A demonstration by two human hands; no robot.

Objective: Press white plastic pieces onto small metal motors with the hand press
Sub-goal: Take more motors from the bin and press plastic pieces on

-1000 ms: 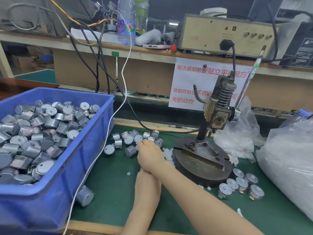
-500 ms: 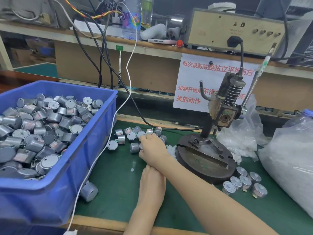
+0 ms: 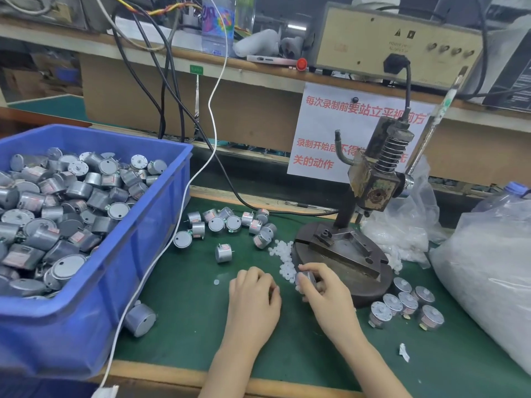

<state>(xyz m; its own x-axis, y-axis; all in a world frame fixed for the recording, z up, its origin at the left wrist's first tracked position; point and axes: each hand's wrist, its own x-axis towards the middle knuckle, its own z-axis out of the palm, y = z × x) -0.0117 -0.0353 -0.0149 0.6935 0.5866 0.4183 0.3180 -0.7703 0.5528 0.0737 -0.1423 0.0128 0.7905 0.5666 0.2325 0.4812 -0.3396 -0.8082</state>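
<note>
Head view, green mat [image 3: 186,311], stock as seen:
- right hand [image 3: 327,294]: thumb and fingers pinch one small motor [image 3: 307,277], just in front of the hand press [image 3: 373,182] base
- left hand [image 3: 253,297]: knuckles up, just beside the right, fingers curled under; whether they grip anything cannot be told
- white plastic pieces [image 3: 283,255]: loose heap against the base's left edge
- loose motors [image 3: 227,224]: scattered behind the hands
- blue crate [image 3: 161,231]: far left, heaped with motors
- upright motors [image 3: 402,304]: cluster right of the base
</note>
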